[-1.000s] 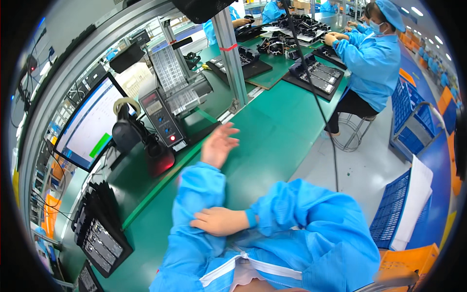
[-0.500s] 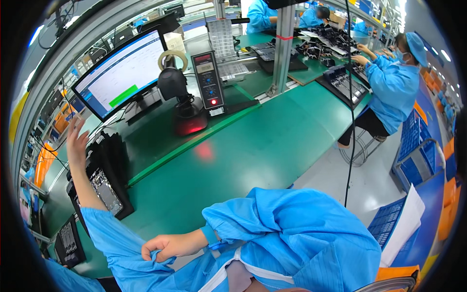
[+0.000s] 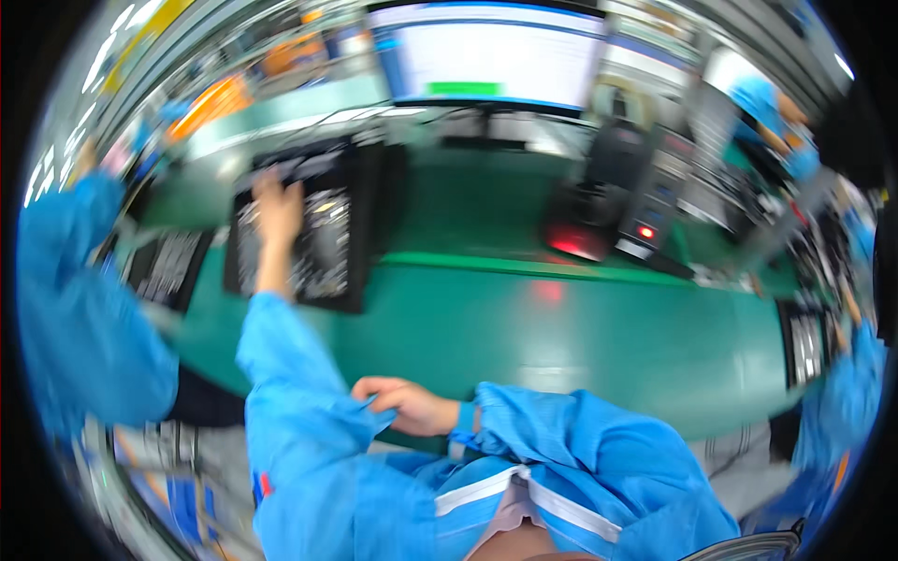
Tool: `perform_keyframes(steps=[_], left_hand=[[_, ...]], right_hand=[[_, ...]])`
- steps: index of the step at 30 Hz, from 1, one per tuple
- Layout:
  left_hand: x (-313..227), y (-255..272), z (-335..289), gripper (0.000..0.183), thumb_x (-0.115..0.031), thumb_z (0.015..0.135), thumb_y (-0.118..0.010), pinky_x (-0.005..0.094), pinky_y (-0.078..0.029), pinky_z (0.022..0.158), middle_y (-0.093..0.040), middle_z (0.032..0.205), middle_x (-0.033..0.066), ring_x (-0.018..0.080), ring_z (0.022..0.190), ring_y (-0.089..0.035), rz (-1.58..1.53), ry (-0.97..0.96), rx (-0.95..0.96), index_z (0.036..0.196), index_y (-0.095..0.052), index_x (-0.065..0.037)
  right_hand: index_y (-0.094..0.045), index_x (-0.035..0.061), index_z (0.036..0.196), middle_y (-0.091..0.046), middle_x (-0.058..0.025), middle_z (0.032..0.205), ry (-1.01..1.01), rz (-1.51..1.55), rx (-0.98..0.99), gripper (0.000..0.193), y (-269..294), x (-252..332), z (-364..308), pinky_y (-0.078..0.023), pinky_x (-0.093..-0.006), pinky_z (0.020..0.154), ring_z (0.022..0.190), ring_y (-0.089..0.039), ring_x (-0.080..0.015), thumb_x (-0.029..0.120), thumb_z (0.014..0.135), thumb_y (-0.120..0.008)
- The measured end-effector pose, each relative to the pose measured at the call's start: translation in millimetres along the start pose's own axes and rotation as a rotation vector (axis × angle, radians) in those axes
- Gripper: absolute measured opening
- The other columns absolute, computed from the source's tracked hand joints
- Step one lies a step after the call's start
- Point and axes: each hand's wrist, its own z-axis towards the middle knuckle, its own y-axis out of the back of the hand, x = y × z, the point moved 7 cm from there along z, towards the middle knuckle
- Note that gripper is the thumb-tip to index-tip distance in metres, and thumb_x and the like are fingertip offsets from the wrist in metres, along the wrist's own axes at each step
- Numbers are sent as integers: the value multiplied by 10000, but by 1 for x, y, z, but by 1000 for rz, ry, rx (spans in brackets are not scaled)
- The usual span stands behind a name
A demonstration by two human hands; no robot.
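Note:
My left hand [image 3: 278, 210] is over a black tray [image 3: 354, 280] at the left of the green bench, its fingers smeared by motion. Shiny dark and silvery parts [image 3: 327, 234] lie in that tray. Whether the fingers touch or hold any of them, I cannot make out. In front of my body, my right hand [image 3: 407, 404] pinches a fold of the blue left sleeve [image 3: 313, 374] near the elbow.
A monitor [image 3: 496, 56] stands at the back, with a scanner on a stand [image 3: 613, 159] and a control box [image 3: 659, 192] right of it. A green strip [image 3: 496, 266] crosses the bench. Blue-sleeved people work at left [image 3: 94, 309] and right [image 3: 842, 402]; another tray [image 3: 166, 266] lies left.
My view has turned left. My left hand, raised near the monitor before, is now down over the black tray. My right hand keeps its grip on the left sleeve.

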Motion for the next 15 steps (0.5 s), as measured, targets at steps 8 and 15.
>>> perform_keyframes(steps=[8,15], left_hand=[[45,41,-42,557,-400,842,-397,572,-173,956,-191,1378,139,422,1209,-240,229,249,-41,1332,-224,-201],[248,42,-114,642,-511,833,-300,430,-260,969,-310,1281,250,398,1173,-309,69,689,371,1275,-318,-47]], right_hand=[[-459,53,1073,-517,-17,981,-104,-44,30,289,6,-1,-1,-376,-237,787,892,-502,-109,88,788,-492],[-238,90,1325,-340,-98,1252,262,-697,-420,591,64,62,22,-403,-251,748,1009,-500,-192,65,795,-498]])
